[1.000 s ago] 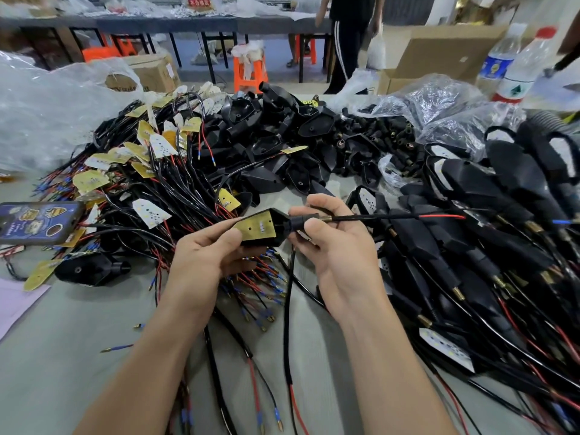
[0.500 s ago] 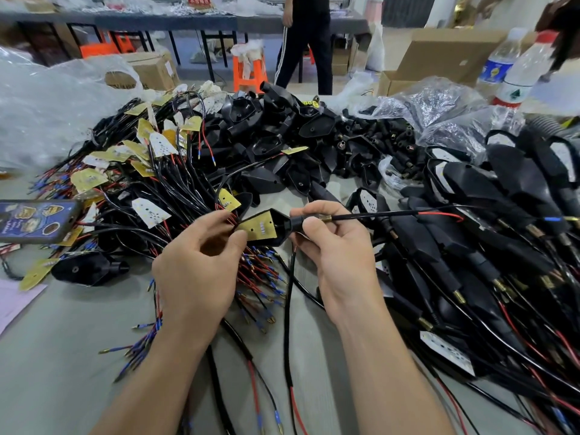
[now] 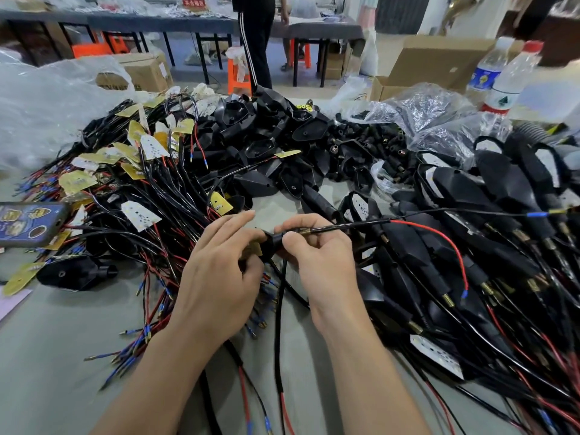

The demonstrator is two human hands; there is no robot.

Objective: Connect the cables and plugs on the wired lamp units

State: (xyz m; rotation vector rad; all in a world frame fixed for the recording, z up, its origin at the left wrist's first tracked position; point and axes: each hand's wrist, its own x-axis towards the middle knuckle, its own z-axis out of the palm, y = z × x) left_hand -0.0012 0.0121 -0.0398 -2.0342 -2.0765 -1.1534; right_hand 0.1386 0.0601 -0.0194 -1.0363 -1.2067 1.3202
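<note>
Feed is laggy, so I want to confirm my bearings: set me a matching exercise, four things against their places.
Things:
1 phone
2 water bottles
3 lamp unit
4 red wire

Places:
a arcs rightward from the held cable
b far right, at the back
c left edge of the table
d held by left hand and right hand

Pairs: 1-c, 2-b, 3-d, 4-a

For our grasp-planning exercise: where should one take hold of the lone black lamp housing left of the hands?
Probably by the short neck of the lamp housing, from the right: it juts over table, slim enough to pinch, unlike the wide body.
</note>
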